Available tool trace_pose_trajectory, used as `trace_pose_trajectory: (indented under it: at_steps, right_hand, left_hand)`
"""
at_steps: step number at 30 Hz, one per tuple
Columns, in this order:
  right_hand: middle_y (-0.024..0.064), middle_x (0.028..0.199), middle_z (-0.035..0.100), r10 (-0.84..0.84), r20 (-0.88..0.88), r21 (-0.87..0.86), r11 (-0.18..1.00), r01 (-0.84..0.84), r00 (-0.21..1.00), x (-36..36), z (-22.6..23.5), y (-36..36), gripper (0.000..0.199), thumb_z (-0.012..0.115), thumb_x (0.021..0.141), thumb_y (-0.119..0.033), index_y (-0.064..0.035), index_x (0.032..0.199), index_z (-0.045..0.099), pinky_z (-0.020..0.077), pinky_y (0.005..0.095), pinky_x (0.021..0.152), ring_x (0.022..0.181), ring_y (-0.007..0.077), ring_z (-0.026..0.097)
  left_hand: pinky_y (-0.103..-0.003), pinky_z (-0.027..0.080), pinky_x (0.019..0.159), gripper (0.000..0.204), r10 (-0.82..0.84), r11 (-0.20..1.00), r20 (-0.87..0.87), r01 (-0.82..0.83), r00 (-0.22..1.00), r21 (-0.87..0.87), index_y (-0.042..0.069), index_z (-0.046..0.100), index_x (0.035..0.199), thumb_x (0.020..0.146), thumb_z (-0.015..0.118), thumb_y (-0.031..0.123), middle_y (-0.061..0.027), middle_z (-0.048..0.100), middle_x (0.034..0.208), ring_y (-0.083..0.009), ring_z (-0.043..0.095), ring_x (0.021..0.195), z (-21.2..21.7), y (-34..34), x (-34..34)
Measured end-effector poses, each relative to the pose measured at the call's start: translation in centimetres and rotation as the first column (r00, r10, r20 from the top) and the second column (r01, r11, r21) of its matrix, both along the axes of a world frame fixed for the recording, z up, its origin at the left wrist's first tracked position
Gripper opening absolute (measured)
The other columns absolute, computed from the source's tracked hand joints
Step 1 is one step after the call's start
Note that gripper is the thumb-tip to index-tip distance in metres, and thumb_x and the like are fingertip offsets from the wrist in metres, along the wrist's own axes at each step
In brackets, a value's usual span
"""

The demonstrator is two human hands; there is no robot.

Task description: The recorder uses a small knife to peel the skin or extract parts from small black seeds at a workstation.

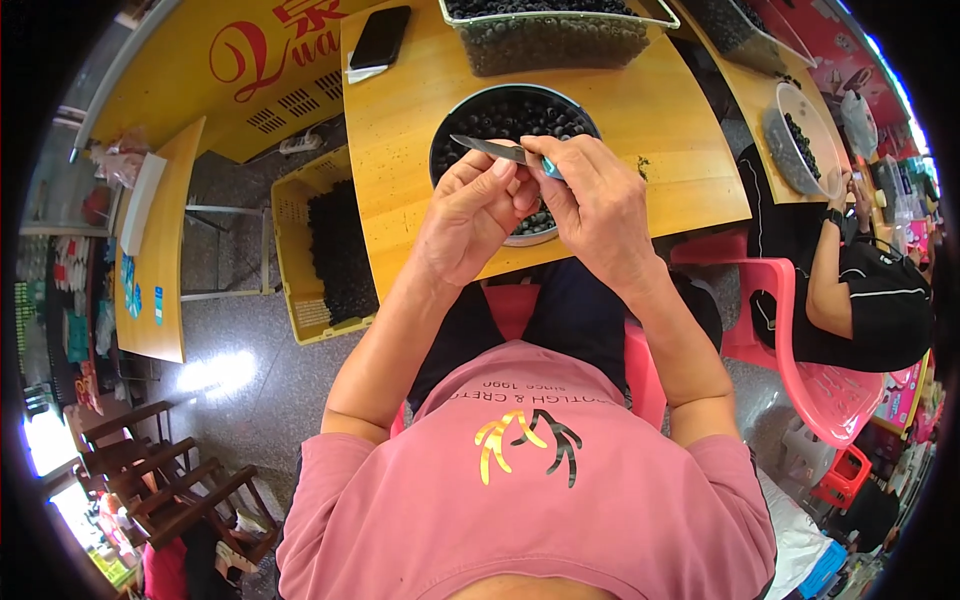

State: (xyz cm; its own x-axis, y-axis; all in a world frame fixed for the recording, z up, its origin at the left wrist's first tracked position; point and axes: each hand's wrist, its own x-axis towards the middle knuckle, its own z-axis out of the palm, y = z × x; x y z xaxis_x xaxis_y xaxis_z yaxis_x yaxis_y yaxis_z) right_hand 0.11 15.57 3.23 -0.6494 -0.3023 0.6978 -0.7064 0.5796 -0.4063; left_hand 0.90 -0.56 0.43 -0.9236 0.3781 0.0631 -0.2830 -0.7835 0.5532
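A small knife with a blue handle [551, 168] is gripped in my right hand [608, 205], its dark blade [487, 148] pointing left. My left hand [468, 215] is pinched closed right beside the blade, the thumb against it. Whatever lies between those left fingers is hidden or too small to name. Both hands are over the near part of a round dark-rimmed bowl [436, 152] of small, dark, round fruits [515, 115], whose kind I cannot tell. The bowl stands at the near edge of a wooden table [400, 200].
A clear tub [560, 52] of the same dark fruits stands beyond the bowl. A black phone [381, 38] lies far left. On the floor left sits a yellow crate [292, 255] with dark contents. At right, another person [850, 280] sits near a pink chair [785, 340] and clear container [800, 140].
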Motion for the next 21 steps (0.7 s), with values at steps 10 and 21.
trace_pose_trajectory:
  at_steps: [10, 21]
  right_hand:
    - [0.0110, 0.082, 0.061, 0.022, 0.011, -0.012, 1.000, -0.021, 1.000, 0.1, 0.2, 0.0, 0.031, 0.062, 0.081, 0.004, -0.0047, 0.110, 0.063, 0.0491, 0.0369, 0.062, 0.073, 0.0288, 0.061]
    - [0.0012, 0.087, 0.066, 0.238, 0.458, -0.412, 0.911, -0.033, 0.857, 0.2, 1.4, -0.3, 0.024, 0.064, 0.094, -0.019, -0.0005, 0.108, 0.066, 0.0469, 0.0227, 0.068, 0.077, 0.0068, 0.058]
  left_hand:
    - [-0.027, 0.045, 0.073, 0.014, 0.083, 0.995, -0.049, -0.085, 0.995, -0.045, 0.003, 0.060, 0.105, 0.093, 0.061, 0.012, -0.0050, 0.060, 0.093, -0.0129, 0.053, 0.076, -0.1, -0.3, -0.1]
    - [-0.025, 0.045, 0.069, 0.015, 0.117, 0.991, -0.073, -0.121, 0.990, -0.056, 0.002, 0.060, 0.102, 0.094, 0.062, 0.015, -0.0034, 0.061, 0.090, -0.0125, 0.055, 0.074, 0.5, -0.7, 0.0]
